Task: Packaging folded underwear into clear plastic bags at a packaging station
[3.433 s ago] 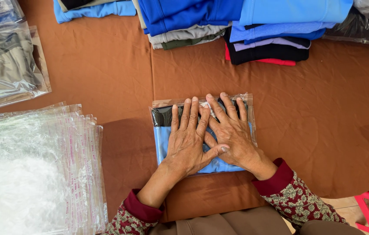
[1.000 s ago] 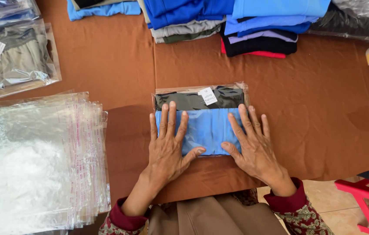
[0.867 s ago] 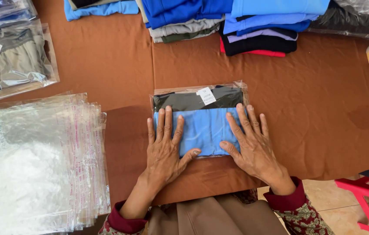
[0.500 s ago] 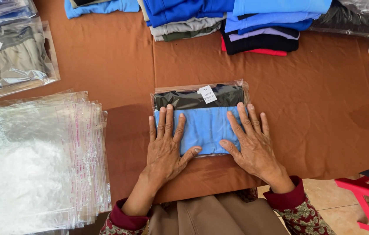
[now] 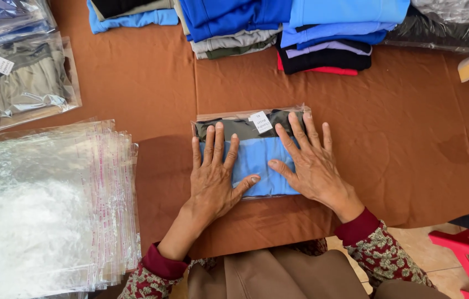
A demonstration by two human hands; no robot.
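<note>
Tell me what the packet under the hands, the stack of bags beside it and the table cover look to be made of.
Packet: clear glossy plastic film, judging by the glints, over soft matte blue and dark folded fabric. Stack of bags: thin transparent plastic, shiny and crinkled. Table cover: likely matte brown woven cloth, creased along fold lines. Both hands lie flat on the packet.

Open brown tablecloth lies to the right of the bagged garment, and a clear band runs between it and the folded clothes along the far edge; to the left, a narrower strip separates it from the stack of plastic bags, with packed garments beyond
</note>
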